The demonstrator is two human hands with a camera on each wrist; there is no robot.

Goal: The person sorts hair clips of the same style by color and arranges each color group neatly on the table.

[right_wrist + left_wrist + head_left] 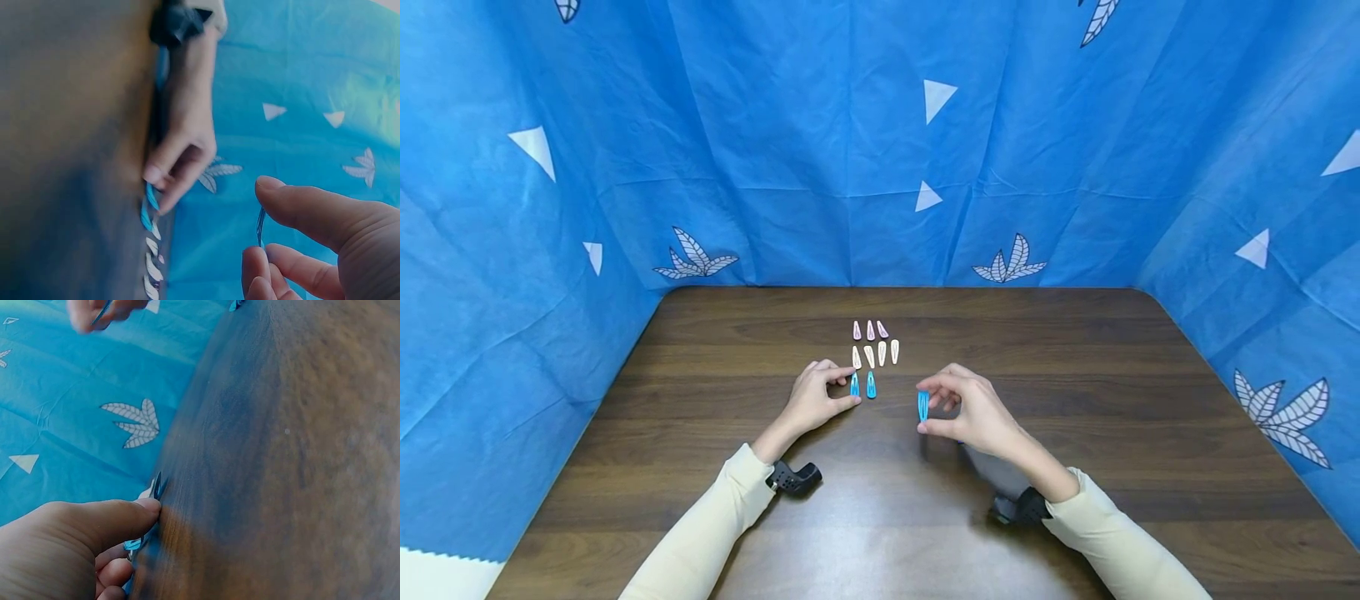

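Observation:
Between thumb and fingers, my left hand (811,398) holds a blue snap hair clip (854,386) by its two ends, down at the table. A second blue clip (871,385) lies just to the right of it. My right hand (976,414) pinches another blue hair clip (922,406) upright, thumb at the bottom end and finger at the top. In the right wrist view this clip (260,228) appears edge-on, away from the table. Beyond the left hand lie a row of several cream clips (882,353) and a row of three pink clips (870,330).
The brown wooden table (1075,358) spreads out around both hands. A blue patterned curtain (820,125) encloses its back and sides. A small blue bit (960,442) shows under the right hand, mostly hidden. Each wrist carries a black camera mount (797,479).

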